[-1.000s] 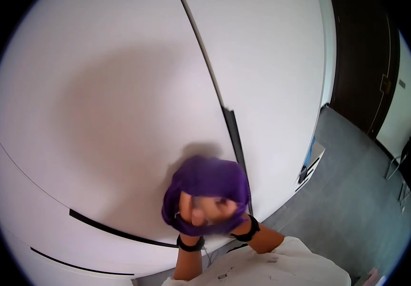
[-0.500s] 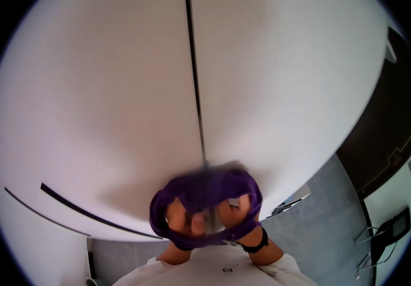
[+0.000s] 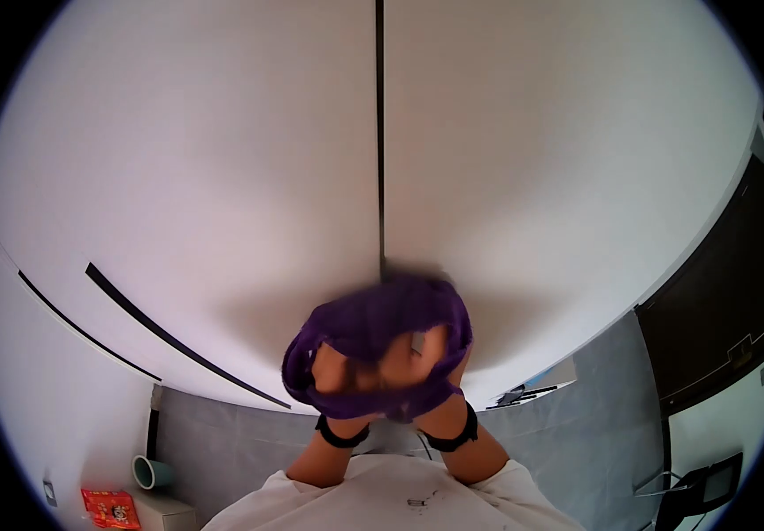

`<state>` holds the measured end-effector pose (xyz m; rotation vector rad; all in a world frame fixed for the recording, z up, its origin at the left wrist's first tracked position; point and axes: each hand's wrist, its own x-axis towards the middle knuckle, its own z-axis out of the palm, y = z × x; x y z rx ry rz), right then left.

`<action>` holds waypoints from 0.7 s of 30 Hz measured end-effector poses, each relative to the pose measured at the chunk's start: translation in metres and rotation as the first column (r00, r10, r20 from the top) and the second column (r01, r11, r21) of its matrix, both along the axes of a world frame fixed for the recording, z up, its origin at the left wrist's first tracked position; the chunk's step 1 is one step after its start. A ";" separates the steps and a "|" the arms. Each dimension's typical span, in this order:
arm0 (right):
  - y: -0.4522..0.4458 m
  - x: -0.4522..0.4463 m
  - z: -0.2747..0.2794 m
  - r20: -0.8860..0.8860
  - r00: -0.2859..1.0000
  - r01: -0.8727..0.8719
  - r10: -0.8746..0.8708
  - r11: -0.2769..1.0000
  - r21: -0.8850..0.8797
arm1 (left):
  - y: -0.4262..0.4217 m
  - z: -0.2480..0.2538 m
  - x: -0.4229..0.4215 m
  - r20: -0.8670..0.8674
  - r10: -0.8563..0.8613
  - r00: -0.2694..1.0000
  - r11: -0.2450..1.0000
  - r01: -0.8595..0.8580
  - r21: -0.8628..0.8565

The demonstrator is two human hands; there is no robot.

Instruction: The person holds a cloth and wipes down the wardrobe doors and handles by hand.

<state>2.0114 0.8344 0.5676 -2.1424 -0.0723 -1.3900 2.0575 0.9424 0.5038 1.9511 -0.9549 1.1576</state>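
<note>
A purple cloth [image 3: 369, 314], fuzzy like a towel, hangs bunched in a loose ring in front of the white cabinet doors. My left hand [image 3: 333, 370] grips it at the left side, its fingers partly hidden in the folds and blurred. My right hand [image 3: 428, 350] holds the right side, fingers curled inward and close to the left hand. The upper part of the cloth is smeared by motion near the dark gap [image 3: 381, 159] between the doors; whether it touches them I cannot tell. Both wrists wear black bands.
Long black strips [image 3: 178, 341] run along the white surface at the left. On the floor side stand a pale green bin [image 3: 150, 473] and a red packet [image 3: 109, 509] on a light box [image 3: 162, 511]. A dark door [image 3: 709, 341] and a black chair [image 3: 705, 491] are at the right.
My view has shifted, bringing the bin and red packet into sight. The cloth and both hands sit higher in view, and the hands have come closer together.
</note>
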 end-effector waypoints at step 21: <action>-0.004 -0.013 -0.044 -0.058 0.982 -0.136 0.178 0.889 0.437 | 0.007 0.016 -0.009 -0.505 -0.428 0.749 0.904 0.353 -0.242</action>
